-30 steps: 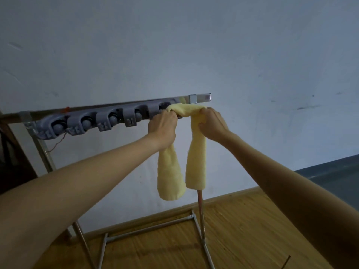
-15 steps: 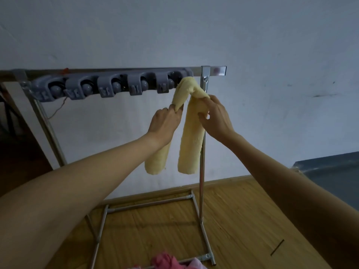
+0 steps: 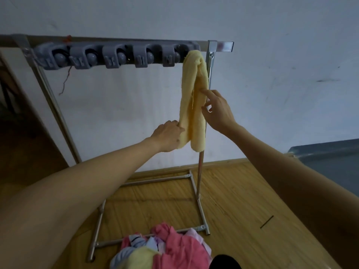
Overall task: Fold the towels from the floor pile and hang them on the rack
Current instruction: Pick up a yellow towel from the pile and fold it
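Both hands have slid down from the bar. On the rack (image 3: 211, 55), the towel (image 3: 194, 105) hangs doubled at its right end. Left hand (image 3: 169, 136) fingers grip its lower edge; right hand (image 3: 218, 111) fingers are spread, index touching it. Hanging looks finished; next, let go and reach for the pile (image 3: 165, 247) on the floor.

Open gap under the rack (image 3: 120, 42), towel pile (image 3: 167, 247) across its base rail.

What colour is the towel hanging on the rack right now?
Pale yellow, plain, no pattern: the towel draped over the rack, seen in the head view.
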Demonstrator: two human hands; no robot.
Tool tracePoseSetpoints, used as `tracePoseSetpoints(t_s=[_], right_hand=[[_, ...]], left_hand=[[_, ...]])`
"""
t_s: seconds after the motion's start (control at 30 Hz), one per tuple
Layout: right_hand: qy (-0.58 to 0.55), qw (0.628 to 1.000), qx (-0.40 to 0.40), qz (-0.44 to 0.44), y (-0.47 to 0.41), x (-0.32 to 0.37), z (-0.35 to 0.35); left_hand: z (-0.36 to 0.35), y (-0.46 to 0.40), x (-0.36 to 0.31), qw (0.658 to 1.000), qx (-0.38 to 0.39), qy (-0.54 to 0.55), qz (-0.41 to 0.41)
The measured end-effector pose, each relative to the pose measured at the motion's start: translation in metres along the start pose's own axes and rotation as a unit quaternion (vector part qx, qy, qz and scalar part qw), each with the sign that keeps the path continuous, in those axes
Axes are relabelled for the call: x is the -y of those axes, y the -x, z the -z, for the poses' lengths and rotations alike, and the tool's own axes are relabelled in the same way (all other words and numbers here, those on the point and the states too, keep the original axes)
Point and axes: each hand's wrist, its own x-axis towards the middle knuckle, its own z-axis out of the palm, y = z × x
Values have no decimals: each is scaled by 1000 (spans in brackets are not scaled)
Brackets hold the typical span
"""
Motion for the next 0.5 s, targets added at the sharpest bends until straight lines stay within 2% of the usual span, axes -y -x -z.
tracePoseSetpoints(t_s=[0.1, 0.17, 0.27, 0.4, 0.5], right_hand=[[15, 999, 40, -34, 36, 2, -9], [32, 994, 89, -55, 67, 2, -21], [46, 978, 192, -69, 118, 2, -45], [63, 930, 351, -94, 185, 6, -89], [63, 897, 427, -97, 234, 14, -129]], left_hand=[[-24, 26, 4, 992, 122, 36, -2], [-44, 50, 8, 984, 174, 32, -2], [-75, 90, 17, 976, 211, 50, 5], [-128, 144, 28, 967, 244, 63, 27], [-173, 184, 33, 959, 269, 76, 53]])
